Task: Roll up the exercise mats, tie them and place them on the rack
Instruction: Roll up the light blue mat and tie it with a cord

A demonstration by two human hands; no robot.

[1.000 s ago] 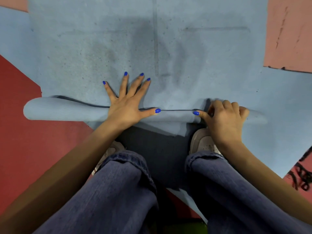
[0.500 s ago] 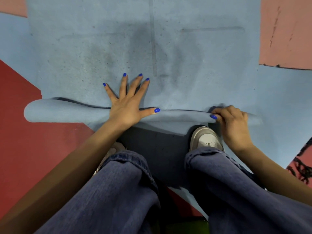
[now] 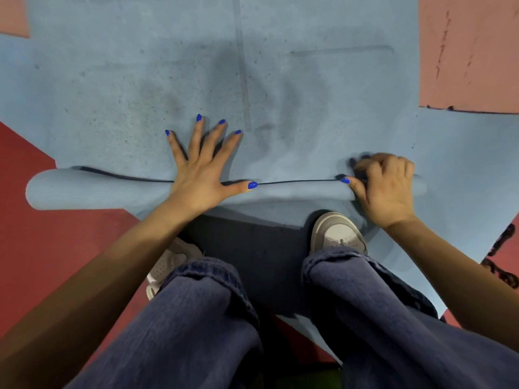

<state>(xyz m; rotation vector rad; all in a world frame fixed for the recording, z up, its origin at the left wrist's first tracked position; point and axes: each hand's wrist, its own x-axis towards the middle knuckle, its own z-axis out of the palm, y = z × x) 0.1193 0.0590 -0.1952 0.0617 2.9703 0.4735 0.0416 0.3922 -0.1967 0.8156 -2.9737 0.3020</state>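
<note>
While the blue exercise mat [image 3: 280, 80] lies spread flat over the red and pink floor tiles [image 3: 469, 51], I see its near end turned over into a low roll [image 3: 112, 189] that runs crosswise just in front of the knees. On the near side of that roll, two legs in dark blue jeans [image 3: 196, 318] fill the bottom of the view, with a pale sneaker [image 3: 338, 234] just behind the roll's right part. My left hand [image 3: 202, 175] lies flat across the roll near its middle, fingers spread and straight, pressing down, fingertips reaching onto the flat mat beyond. My right hand [image 3: 384, 186] sits at the roll's right end, fingers curled over it and thumb tucked against its near side, gripping it.
</note>
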